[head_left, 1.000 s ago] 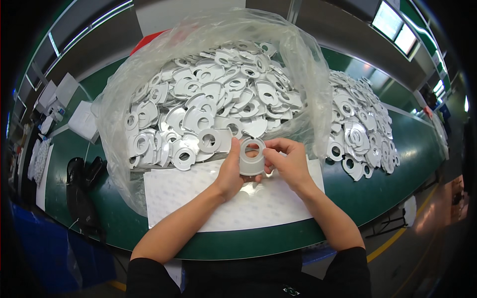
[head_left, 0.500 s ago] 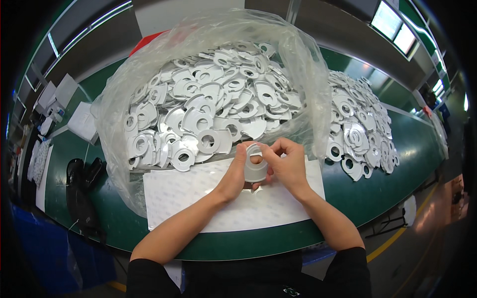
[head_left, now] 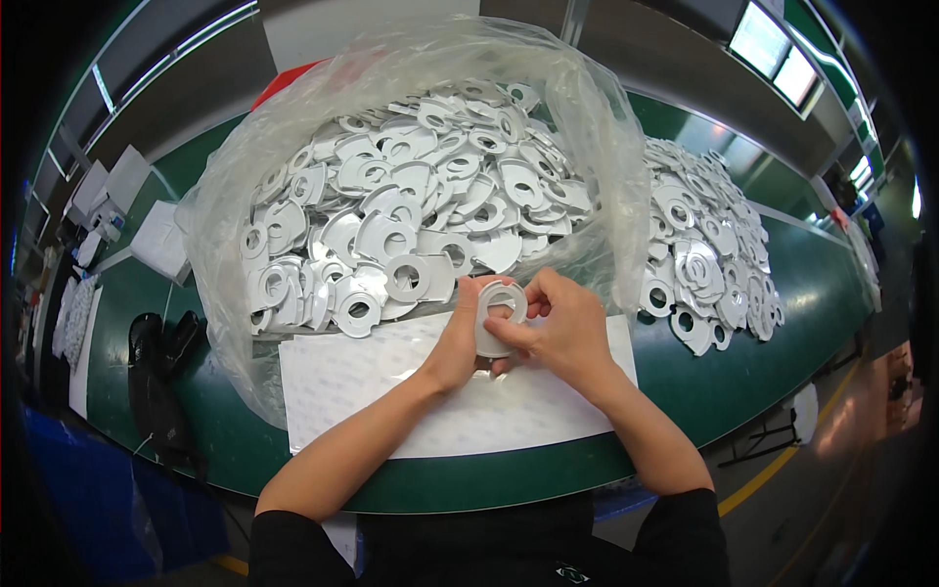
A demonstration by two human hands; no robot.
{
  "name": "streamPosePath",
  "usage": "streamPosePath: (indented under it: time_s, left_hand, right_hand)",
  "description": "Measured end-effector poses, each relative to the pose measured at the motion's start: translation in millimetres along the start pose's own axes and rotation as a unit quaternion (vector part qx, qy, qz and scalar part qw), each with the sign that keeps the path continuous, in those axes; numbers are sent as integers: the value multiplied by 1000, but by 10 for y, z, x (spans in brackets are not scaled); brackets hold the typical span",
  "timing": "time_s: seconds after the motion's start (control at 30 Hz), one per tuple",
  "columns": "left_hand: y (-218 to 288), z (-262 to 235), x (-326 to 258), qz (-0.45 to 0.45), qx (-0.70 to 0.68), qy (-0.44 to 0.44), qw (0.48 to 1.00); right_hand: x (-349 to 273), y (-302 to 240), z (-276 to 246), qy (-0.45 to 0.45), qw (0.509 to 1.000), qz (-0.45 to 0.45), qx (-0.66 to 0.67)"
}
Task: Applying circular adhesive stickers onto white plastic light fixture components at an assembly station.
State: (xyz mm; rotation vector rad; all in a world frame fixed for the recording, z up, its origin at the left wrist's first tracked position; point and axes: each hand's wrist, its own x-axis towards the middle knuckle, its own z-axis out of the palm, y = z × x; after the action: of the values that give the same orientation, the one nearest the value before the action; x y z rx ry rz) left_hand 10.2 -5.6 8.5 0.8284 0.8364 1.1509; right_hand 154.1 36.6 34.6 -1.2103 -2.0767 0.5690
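Note:
Between my hands, above the white sheets (head_left: 391, 416), is a flat grey-white plastic ring piece (head_left: 487, 342) with a round hole and a wider lower end. My left hand (head_left: 456, 342) is closed around its left side, thumb upright along the edge. From the right, my right hand (head_left: 567, 328) grips the piece, its thumb lying across the front below the hole; some of its fingers are hidden behind. Just beyond, a heap of similar pieces (head_left: 396, 235) fills an open clear plastic bag (head_left: 220, 210).
A second heap of the pieces (head_left: 704, 269) lies on the green table (head_left: 675, 391) to the right. At the left are a black object (head_left: 156, 391), possibly a tool or strap, and a white stack (head_left: 161, 242). Something red (head_left: 284, 83) shows behind the bag.
My right thumb has moved down from the piece's upper rim to below its hole. The right fingers have shifted around its right edge, and the piece is turned slightly.

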Motion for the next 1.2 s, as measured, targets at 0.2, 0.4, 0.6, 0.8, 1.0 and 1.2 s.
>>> streamPosePath:
  time_s: [0.2, 0.4, 0.6, 0.8, 1.0, 1.2]
  left_hand:
    - [9, -71, 29, -22, -28, -18, 999]
    - [15, -83, 50, -35, -43, -30, 998]
    - [25, -99, 44, -36, -42, -42, 998]
    - [165, 50, 4, -6, -42, -14, 999]
    - [846, -193, -118, 181, 541, 123, 812]
    - [872, -418, -249, 118, 744, 167, 636]
  right_hand:
    - [38, 10, -178, -106, 985, 24, 136]
    - [-15, 7, -79, -7, 998, -58, 24]
    - [-24, 77, 36, 27, 997, -75, -21]
    - [176, 385, -145, -6, 953, 112, 281]
    - [408, 579, -685, 235, 739, 126, 619]
    - [240, 271, -367, 109, 933, 40, 340]
